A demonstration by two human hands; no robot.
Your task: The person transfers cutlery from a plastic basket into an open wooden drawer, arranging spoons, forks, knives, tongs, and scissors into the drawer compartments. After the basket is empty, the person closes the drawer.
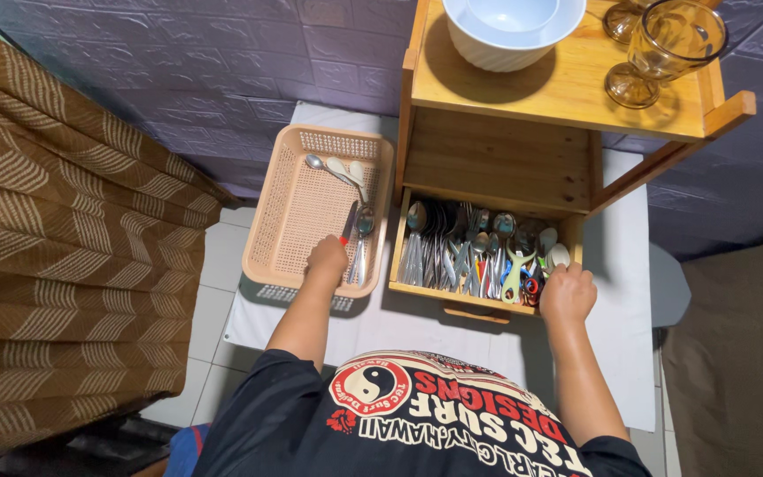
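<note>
My left hand [327,259] is inside a beige plastic basket [281,212] and grips a red-handled knife [348,224], next to a few metal spoons [362,231] lying along the basket's right side. More spoons [336,168] lie near its far end. My right hand [565,291] rests closed at the right end of an open wooden drawer [417,289] full of cutlery [461,247], its fingers on a spoon [559,256] there.
The drawer belongs to a wooden stand [567,88] carrying a white bowl [509,31] and two amber glasses [660,49]. A white cloth [624,265] covers the tiled floor. A brown patterned curtain [55,247] hangs at the left.
</note>
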